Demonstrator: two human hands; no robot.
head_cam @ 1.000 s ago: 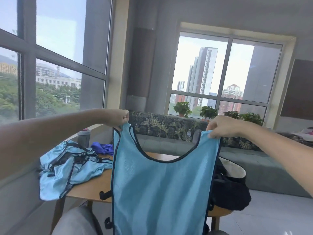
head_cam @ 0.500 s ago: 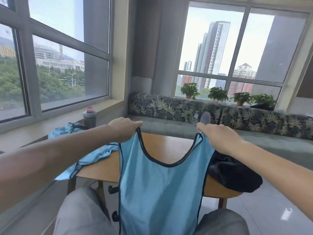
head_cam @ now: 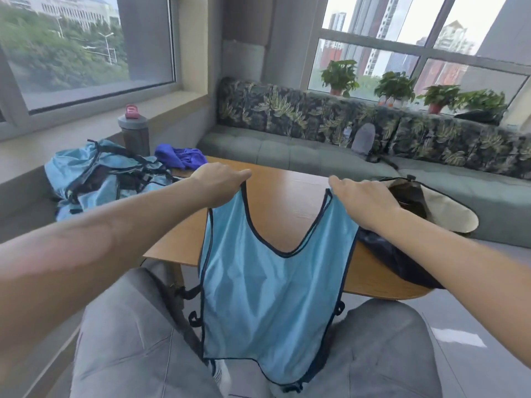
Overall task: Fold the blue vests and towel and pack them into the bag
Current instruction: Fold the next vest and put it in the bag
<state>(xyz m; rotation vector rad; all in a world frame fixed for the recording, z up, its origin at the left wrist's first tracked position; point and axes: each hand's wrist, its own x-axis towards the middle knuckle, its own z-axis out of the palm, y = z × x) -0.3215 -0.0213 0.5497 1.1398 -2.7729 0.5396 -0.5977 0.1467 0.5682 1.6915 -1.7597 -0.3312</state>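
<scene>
A light blue vest (head_cam: 267,305) with dark trim hangs over the near edge of the wooden table (head_cam: 290,193) and down between my knees. My left hand (head_cam: 218,185) pinches its left shoulder strap and my right hand (head_cam: 362,199) pinches the right strap, both low over the tabletop. A heap of more blue vests (head_cam: 103,176) lies at the table's left end. A purple towel (head_cam: 181,158) lies crumpled behind that heap. The dark bag (head_cam: 408,254) with a pale lining sits open at the table's right end, partly hidden by my right forearm.
A grey bottle (head_cam: 133,133) with a pink cap stands by the window sill behind the vest heap. A long patterned sofa (head_cam: 344,130) runs beyond the table, with potted plants (head_cam: 339,76) on the sill above. My grey-trousered knees (head_cam: 138,340) are below the table edge.
Both hands have lowered the vest from chest height toward the tabletop, and my view has tilted down. The vest's lower part now drapes over the table edge onto my lap.
</scene>
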